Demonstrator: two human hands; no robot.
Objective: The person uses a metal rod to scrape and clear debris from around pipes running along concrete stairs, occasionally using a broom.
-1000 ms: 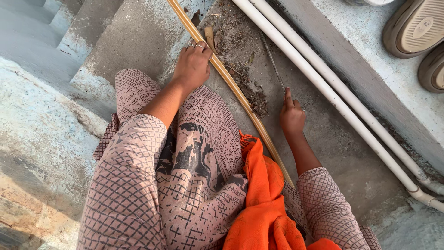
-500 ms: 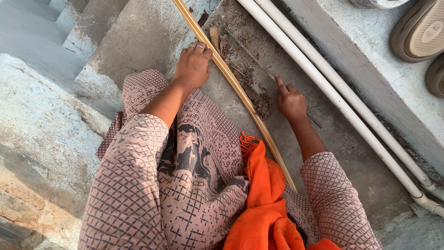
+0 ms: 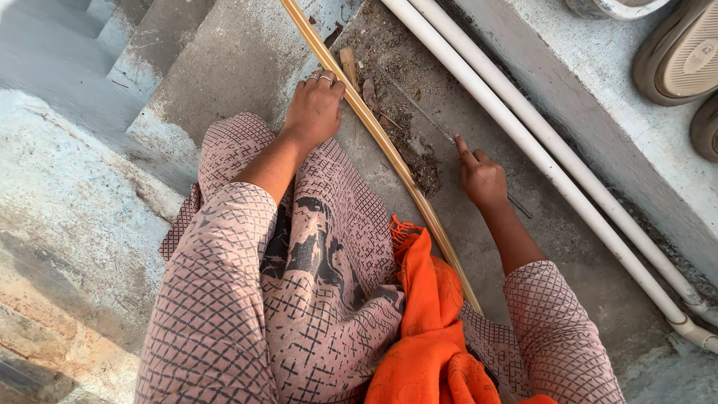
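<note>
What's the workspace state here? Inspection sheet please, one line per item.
Surface: rough concrete step, worn and dusty.
Job's things: long yellow cane strip lying diagonally; thin dark blade across the debris.
Clutter: dirt and shavings beside the strip.
Hands: left hand pressing on the strip, rings on its fingers; right hand gripping the blade.
Cables: nothing seen; two white pipes along the wall.
Surroundings: shoes on the ledge; orange cloth on the lap.

The long yellow bamboo strip (image 3: 389, 150) runs off the top edge at 12 o'clock, its lower end hidden under the orange cloth (image 3: 426, 329). The grey-soled shoes (image 3: 677, 56) are cut off at 2 o'clock.
</note>
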